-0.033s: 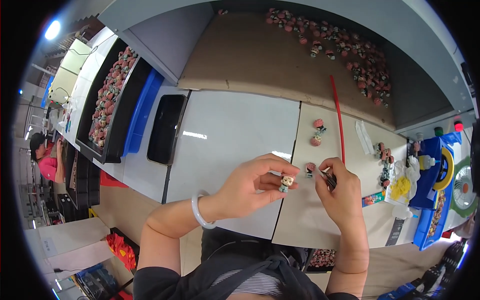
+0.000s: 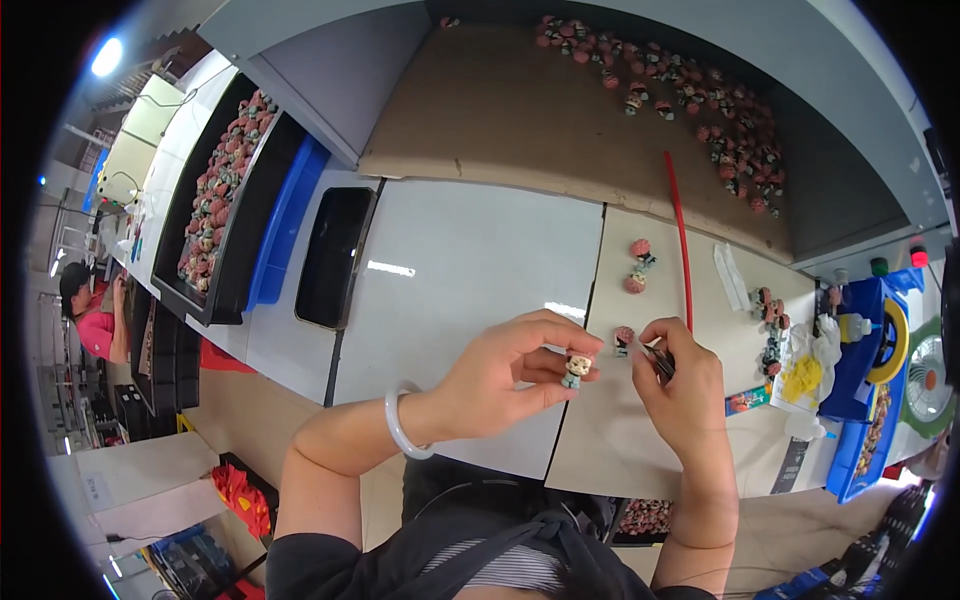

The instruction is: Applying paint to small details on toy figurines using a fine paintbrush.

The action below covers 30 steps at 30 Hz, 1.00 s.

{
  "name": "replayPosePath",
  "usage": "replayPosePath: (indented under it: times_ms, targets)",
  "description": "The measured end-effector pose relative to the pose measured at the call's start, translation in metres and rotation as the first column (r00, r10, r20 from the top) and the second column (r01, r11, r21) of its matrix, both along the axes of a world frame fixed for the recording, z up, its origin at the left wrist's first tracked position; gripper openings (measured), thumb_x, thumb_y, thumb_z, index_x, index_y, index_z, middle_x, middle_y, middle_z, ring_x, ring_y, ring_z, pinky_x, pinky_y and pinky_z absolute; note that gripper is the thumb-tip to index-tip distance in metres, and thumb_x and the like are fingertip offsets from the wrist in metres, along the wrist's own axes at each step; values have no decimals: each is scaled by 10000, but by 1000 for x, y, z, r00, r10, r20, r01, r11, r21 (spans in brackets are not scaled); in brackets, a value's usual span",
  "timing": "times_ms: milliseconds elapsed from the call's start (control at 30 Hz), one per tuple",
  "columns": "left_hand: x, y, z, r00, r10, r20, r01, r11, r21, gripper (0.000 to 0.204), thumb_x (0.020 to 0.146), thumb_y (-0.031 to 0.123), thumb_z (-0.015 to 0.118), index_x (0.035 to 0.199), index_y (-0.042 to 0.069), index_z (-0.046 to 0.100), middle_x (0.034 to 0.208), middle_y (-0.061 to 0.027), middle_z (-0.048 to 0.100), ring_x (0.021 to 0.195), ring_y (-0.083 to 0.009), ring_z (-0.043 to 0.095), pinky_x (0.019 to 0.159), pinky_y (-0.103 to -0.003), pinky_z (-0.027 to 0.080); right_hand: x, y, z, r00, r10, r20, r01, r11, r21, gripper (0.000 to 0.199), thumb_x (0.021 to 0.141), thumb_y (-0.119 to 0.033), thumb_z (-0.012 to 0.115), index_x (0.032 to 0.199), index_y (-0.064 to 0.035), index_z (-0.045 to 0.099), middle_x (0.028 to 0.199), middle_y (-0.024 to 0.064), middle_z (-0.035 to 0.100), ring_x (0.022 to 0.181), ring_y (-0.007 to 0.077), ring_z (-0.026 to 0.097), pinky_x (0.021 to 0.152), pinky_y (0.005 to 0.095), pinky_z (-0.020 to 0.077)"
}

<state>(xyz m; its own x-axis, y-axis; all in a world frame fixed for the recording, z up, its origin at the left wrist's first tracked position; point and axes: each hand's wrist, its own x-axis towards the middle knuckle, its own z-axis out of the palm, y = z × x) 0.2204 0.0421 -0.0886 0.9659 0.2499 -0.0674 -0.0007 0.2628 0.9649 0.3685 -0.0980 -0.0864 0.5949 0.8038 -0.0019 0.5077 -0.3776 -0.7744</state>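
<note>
My left hand [image 2: 510, 375] holds a small figurine [image 2: 577, 370] upright between thumb and fingers. It has a pale face, a pinkish top and a grey-green body. To its right, my right hand [image 2: 680, 375] is closed round dark metal tweezers [image 2: 657, 362], mostly hidden by the fingers. Beside the tweezers' tip stands another figurine [image 2: 623, 338] with a pink head, on the table. Farther back lie a couple of pink-headed figurines [image 2: 637, 268].
A red stick [image 2: 680, 240] lies right of centre. Many figurines [image 2: 735, 150] fill the shelf's far right; more are in a black tray [image 2: 215, 200] at left. A dark phone [image 2: 335, 258] lies nearby. Blue bins [image 2: 858, 440] and a green fan [image 2: 925, 375] stand right. A person [image 2: 97, 315] works far left.
</note>
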Motion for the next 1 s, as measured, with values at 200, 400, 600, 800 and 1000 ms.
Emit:
replayPosePath:
  times_ms: [200, 400, 600, 800, 1000]
  targets:
    - [-5, -2, 5, 999, -9, 38, 7, 999, 54, 408, 722, -170, 534, 1086, 12, 507, 1112, -127, 495, 1006, -248, 568, 849, -312, 487, -4, -1, 1, 1000, 30, -9, -30, 1000, -9, 141, 732, -30, 582, 852, -17, 509, 567, 75, 489, 463, 140, 440, 463, 258, 361]
    - [-5, 0, 7, 999, -28, -22, 29, 999, 32, 378, 727, -146, 545, 1061, 19, 480, 1124, -141, 516, 1007, -240, 569, 866, -337, 472, -5, 1, 3, 1000, 30, -5, -30, 999, -33, 147, 725, -22, 580, 853, -14, 507, 571, 82, 491, 473, 146, 456, 471, 255, 368]
    - [-3, -1, 3, 997, -56, 46, 58, 997, -55, 353, 750, -133, 501, 997, 74, 357, 1031, -114, 518, 1133, -264, 478, 931, -364, 424, -4, 0, 4, 999, 29, -35, -30, 999, -32, 152, 718, -11, 572, 854, -10, 506, 591, 93, 500, 480, 162, 469, 480, 260, 379]
    - [-3, -3, 0, 993, -89, 81, 108, 959, -263, 353, 780, -102, 497, 994, 98, 299, 986, -75, 471, 1202, -294, 397, 958, -401, 400, -5, -1, 4, 999, 30, -23, -30, 1000, 2, 140, 726, 0, 537, 840, -1, 455, 597, 90, 489, 500, 155, 448, 487, 268, 366]
    - [-2, 1, 6, 990, -144, 3, 137, 938, -319, 326, 796, -51, 539, 1041, 53, 351, 1063, -85, 468, 1138, -256, 459, 958, -394, 398, 2, -11, 8, 978, 180, -104, -165, 977, 137, 162, 710, 25, 456, 867, 11, 419, 576, 122, 440, 469, 264, 442, 459, 319, 359]
